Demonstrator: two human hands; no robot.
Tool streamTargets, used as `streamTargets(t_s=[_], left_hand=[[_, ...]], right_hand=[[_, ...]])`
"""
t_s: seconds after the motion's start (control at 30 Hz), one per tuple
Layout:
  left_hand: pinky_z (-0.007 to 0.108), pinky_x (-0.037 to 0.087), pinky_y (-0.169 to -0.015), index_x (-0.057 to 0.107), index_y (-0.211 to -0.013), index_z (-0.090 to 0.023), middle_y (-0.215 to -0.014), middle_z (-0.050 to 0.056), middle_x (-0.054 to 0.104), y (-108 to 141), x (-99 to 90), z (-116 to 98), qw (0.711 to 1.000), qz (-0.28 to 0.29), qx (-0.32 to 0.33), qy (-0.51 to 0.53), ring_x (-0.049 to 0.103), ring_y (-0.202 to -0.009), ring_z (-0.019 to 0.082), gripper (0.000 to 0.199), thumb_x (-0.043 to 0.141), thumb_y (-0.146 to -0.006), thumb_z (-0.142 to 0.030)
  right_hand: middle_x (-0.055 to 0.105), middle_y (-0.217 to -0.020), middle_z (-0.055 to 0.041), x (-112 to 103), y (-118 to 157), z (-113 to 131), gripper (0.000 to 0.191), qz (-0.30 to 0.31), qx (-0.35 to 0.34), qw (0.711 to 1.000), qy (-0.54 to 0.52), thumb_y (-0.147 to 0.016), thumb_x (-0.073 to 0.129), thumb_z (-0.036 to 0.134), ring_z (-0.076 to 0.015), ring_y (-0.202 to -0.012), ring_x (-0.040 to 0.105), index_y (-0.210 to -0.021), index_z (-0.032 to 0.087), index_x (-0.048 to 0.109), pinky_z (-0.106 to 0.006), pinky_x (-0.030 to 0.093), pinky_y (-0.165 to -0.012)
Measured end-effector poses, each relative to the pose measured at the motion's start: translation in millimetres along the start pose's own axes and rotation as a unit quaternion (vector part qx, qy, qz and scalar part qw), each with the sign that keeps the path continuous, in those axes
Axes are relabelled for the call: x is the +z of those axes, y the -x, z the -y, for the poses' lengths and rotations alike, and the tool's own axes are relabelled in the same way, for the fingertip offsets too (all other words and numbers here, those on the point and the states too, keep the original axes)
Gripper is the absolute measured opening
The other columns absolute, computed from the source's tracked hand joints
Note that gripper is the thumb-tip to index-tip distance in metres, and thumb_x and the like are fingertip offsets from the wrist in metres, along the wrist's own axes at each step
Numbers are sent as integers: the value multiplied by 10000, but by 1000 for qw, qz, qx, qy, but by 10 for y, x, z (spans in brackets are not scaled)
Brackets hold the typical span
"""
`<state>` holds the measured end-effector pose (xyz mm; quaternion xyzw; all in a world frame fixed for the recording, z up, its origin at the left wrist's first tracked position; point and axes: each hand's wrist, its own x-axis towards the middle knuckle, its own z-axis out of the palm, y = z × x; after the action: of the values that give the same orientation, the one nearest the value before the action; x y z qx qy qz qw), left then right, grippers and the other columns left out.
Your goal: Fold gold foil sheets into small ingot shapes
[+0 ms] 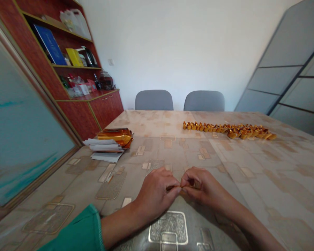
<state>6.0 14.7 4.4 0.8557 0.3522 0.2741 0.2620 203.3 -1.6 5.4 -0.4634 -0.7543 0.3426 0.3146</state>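
Note:
My left hand (pixel 157 190) and my right hand (pixel 204 184) meet above the near middle of the table. Both pinch a small folded piece of gold foil paper (pixel 176 186) between thumb and fingers. Most of it is hidden by the fingers, and only a thin golden edge shows. Farther left lies a stack of gold foil paper sheets (pixel 115 136), partly curled, with white-backed sheets (pixel 106 150) fanned out on its near side. Toward the far right, many small folded gold paper pieces (pixel 251 131) stand close together in a long row that widens at its right end.
A patterned, glossy cloth covers the table (pixel 146 122). Two grey chairs (pixel 154 100) stand behind its far edge. On the left are a red-brown shelf unit (pixel 75 115) with household items and a framed panel (pixel 23 115). Grey cabinet doors (pixel 279 52) rise at the right.

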Motion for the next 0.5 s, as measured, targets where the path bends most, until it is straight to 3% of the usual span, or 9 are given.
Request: streamTargets(t_s=[0.1,0.2,0.33,0.43,0.5], left_hand=[[282,350,-652,751,-667,-154,-634,24,633,-17,3,59,983,-29,-92,158,553,-660,168,182,649,-799,-227],[264,353,-604,739,-631,-149,-603,16,629,-38,29,136,931,-46,-187,311,521,-597,148,173,710,-717,-296],[252,370,-602,726,-657,-144,-621,13,634,-36,48,178,905,-69,-209,365,521,-604,140,245,719,-718,-381],[250,377,-611,739,-700,-135,-656,25,655,-11,71,161,895,-82,-215,383,538,-629,145,261,729,-727,-395],[252,383,-616,744,-705,-133,-662,28,658,2,97,145,893,-85,-212,388,542,-637,148,264,738,-733,-395]], right_hand=[[661,-678,-3,-90,7,-82,91,-26,56,991,-118,-770,694,280,-150,-626,566,-715,209,685,-259,411,-585],[659,-688,-11,-249,28,-189,243,-93,99,976,-169,-737,774,440,-160,-637,563,-718,211,694,-280,432,-598],[657,-786,-25,-337,65,-179,428,-177,139,947,-230,-761,753,604,-171,-716,584,-914,205,725,-296,461,-662],[688,-909,-58,-220,80,-67,568,-141,165,918,-333,-784,696,684,-201,-815,634,-1091,205,692,-329,493,-744],[695,-890,-58,-108,76,-6,606,-104,181,907,-365,-743,732,688,-199,-775,636,-1103,205,672,-325,490,-713]])
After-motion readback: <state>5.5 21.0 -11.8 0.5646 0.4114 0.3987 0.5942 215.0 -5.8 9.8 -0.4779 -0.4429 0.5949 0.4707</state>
